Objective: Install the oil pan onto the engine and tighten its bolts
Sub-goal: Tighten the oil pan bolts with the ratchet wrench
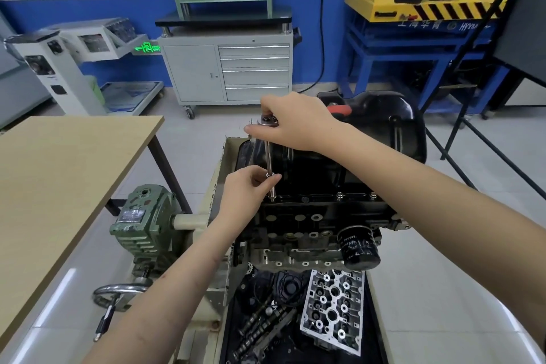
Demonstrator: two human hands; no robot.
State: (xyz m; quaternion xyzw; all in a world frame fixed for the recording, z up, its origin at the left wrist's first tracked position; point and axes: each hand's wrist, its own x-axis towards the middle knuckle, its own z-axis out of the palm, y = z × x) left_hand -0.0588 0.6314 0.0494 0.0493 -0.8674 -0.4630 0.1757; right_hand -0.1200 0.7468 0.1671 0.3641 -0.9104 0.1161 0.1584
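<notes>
Your right hand point(298, 121) is curled over the head of a ratchet point(267, 120), its fingers clenched on that head at the top of a long extension bar point(269, 162). The bar stands nearly upright and runs down to the flange at the left front corner of the oil pan point(313, 168). Your left hand point(245, 189) pinches the lower part of the bar between thumb and fingertips, just above the point where it meets the flange.

The oil pan is black and sits on top of the engine point(310, 224), which is mounted upside down on a stand. Three bolts point(339, 194) are seated along the pan's front flange, to the right of the bar; whether they are fully tight cannot be told.

A black oil filter point(359, 248) projects from the engine's front right side. Below the engine, in the stand's tray, lie a silver cylinder head point(334, 307) and camshafts point(263, 325) among dark parts. A green gearbox point(144, 221) with a handwheel point(118, 295) is fixed at the stand's left end. To your left stands a wooden surface point(59, 174). Across the floor a grey drawer cabinet point(227, 71) stands against the blue and white wall.
</notes>
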